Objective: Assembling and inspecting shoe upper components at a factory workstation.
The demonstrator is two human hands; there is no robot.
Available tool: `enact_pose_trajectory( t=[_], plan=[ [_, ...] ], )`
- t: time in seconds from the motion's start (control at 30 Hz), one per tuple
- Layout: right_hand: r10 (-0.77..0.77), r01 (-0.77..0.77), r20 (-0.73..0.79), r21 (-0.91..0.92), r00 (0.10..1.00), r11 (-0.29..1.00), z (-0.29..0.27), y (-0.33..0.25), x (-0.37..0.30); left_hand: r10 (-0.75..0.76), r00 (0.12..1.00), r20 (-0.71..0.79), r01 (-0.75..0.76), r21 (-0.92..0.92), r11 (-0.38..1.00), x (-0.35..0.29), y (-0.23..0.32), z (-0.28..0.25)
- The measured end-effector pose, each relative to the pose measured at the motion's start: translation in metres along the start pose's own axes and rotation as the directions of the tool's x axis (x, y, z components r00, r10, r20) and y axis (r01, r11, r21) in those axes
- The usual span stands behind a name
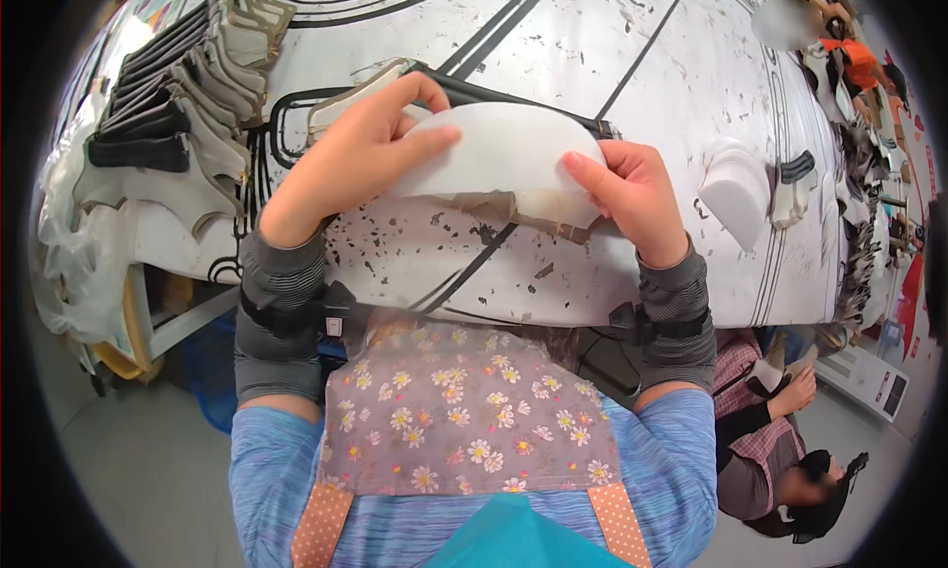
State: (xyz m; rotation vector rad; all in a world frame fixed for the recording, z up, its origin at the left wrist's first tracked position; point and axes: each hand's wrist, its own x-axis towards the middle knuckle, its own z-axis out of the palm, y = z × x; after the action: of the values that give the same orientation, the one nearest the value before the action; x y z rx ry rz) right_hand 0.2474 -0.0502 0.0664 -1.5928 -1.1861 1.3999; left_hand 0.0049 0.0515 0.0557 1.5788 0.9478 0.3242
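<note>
A white half-moon sheet [509,148] is held up in front of me over the table. My left hand [360,148] grips its left end, thumb on the near face and the forefinger raised above the edge. My right hand [640,195] pinches the right end between thumb and fingers. Below the sheet a beige shoe upper piece [484,207] with brown edges shows; the sheet hides most of it. Behind, a light upper part [355,96] with a black band sticks out; I cannot tell whether both belong to one piece.
Many beige uppers with black collars [188,94] lie in an overlapping row at the left. To the right sit a stack of white half-moon sheets [736,195] and a small upper piece [793,188]. Clear plastic [74,242] hangs at the left edge. A co-worker [780,440] sits at lower right.
</note>
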Motion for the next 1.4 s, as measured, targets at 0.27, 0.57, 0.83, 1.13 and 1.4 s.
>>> enact_pose_trajectory(
  t=[0.27,0.57,0.83,1.13,1.4],
  plan=[
    [-0.117,0.11,-0.008,-0.295,0.993,0.949,0.008,0.033,-0.009,0.279,0.959,0.038,-0.273,0.371,0.888,0.001,-0.019,0.009],
    [-0.096,0.103,0.038,-0.324,0.995,0.94,0.009,0.029,-0.008,0.186,0.978,0.099,-0.209,0.329,0.921,0.001,-0.012,0.015],
    [-0.081,0.107,0.082,-0.395,0.993,0.912,0.006,0.026,-0.009,0.186,0.961,0.205,-0.242,0.297,0.924,0.003,-0.01,0.013],
    [-0.069,0.101,0.09,-0.43,0.994,0.897,0.007,0.027,-0.009,0.152,0.966,0.208,-0.218,0.352,0.91,0.002,-0.011,0.014],
    [-0.068,0.104,0.095,-0.458,0.993,0.883,0.007,0.025,-0.008,0.167,0.966,0.2,-0.232,0.371,0.899,0.004,-0.013,0.014]
  ],
)
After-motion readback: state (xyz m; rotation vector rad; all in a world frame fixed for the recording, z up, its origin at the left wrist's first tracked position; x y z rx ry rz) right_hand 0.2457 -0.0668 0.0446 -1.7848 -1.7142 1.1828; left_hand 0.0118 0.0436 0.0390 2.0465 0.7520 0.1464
